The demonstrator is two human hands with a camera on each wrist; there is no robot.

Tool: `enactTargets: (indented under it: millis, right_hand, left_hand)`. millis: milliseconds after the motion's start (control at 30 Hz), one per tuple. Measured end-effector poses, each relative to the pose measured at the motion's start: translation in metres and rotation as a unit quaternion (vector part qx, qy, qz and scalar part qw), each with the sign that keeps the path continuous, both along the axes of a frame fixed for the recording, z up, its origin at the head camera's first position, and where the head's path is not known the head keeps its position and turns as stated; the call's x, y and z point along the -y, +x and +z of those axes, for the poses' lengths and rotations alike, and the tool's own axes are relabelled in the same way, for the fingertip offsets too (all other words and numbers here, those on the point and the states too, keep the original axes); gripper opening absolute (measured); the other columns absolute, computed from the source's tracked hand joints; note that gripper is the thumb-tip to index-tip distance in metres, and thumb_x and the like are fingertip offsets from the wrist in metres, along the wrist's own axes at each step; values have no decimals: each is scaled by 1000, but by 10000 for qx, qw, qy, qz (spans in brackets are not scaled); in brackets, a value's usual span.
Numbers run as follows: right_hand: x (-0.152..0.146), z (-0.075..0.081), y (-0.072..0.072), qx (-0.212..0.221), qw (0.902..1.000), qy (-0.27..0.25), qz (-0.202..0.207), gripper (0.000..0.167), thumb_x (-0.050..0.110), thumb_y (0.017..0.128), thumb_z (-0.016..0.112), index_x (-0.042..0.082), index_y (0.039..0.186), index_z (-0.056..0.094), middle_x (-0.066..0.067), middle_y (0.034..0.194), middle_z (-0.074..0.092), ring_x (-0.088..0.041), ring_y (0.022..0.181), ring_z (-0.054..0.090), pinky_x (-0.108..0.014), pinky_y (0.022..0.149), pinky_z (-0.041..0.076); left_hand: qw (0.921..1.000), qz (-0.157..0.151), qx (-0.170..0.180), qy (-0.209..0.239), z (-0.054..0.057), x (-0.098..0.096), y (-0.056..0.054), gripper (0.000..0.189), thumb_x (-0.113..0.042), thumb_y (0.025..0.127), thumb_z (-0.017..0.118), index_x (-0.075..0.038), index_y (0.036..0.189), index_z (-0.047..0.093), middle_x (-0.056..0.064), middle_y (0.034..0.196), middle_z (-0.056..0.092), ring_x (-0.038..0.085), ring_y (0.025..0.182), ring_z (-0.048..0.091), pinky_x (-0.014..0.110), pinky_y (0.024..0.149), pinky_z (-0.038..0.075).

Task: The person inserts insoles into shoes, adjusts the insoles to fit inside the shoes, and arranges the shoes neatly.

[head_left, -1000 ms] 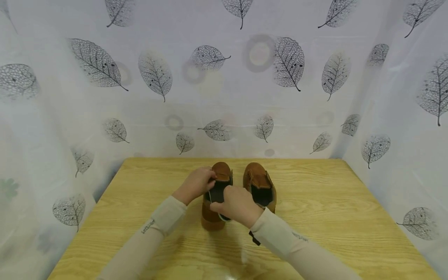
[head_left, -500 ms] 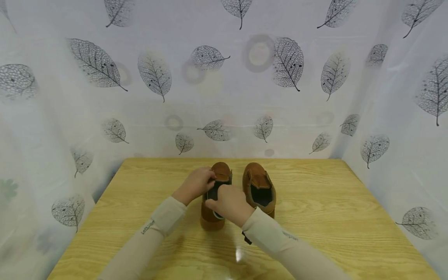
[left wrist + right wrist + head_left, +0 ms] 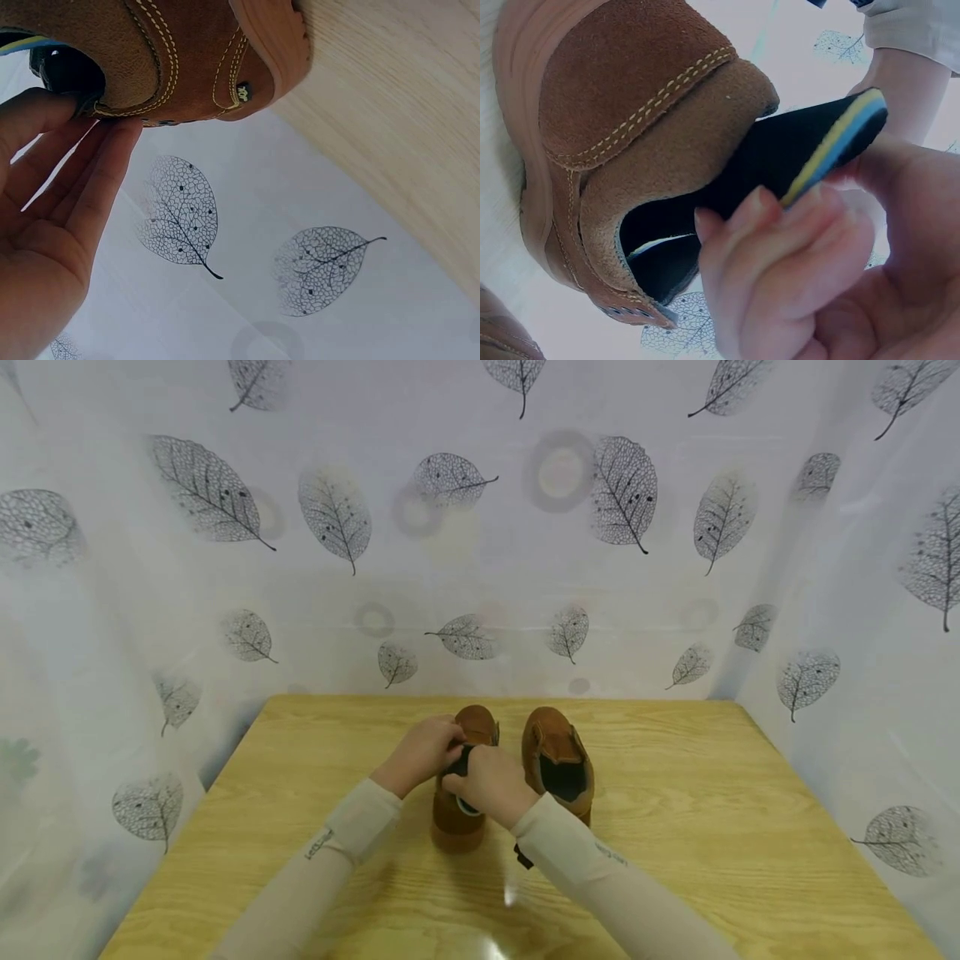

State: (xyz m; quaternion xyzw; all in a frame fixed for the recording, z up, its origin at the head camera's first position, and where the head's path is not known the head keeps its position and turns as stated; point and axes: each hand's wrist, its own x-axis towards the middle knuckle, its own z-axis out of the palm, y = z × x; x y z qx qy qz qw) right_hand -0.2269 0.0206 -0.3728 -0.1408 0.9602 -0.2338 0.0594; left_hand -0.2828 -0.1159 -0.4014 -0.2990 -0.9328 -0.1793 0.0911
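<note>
A brown suede shoe [image 3: 457, 832] with yellow stitching stands on the table, toe pointing away. At its opening my left hand [image 3: 422, 754] pinches the upper's edge between thumb and fingers, as the left wrist view shows. My right hand [image 3: 495, 785] grips a dark insole [image 3: 780, 154] with a yellow and blue foam edge. The front of the insole is inside the shoe and hidden; its rear end sticks out above the heel collar, fingers on one face and thumb behind. The matching shoe [image 3: 551, 727] stands just to the right.
The wood-grain table [image 3: 720, 827] extends on both sides of the shoes. A pale curtain [image 3: 480, 560] printed with leaf skeletons hangs behind and along the sides. A small dark piece [image 3: 523, 857] shows under the right cuff.
My right hand has moved left and slightly forward, taking the insole deeper into the shoe, so less of it shows. My left hand keeps its pinch in about the same place.
</note>
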Motion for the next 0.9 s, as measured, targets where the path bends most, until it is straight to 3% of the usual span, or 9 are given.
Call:
enactTargets:
  millis: [300,900]
  right_hand:
    - [2,-4,-7,-35,9999,102,46,40,32,88,67,13,57,51,0,52,48,-14,44,42,-24,40,30]
    - [4,-8,-17,-120,9995,-56,290,49,28,88,68,16,49,39,7,41,32,-8,38,31,-21,39,24]
  left_hand:
    - [10000,29,60,-61,1,-1,0,5,-4,86,70,-2,90,72,8,84,64,24,79,63,35,73,53]
    - [9999,-22,39,-110,3,-2,0,5,-5,87,69,-3,89,73,7,84,64,23,78,63,34,72,53]
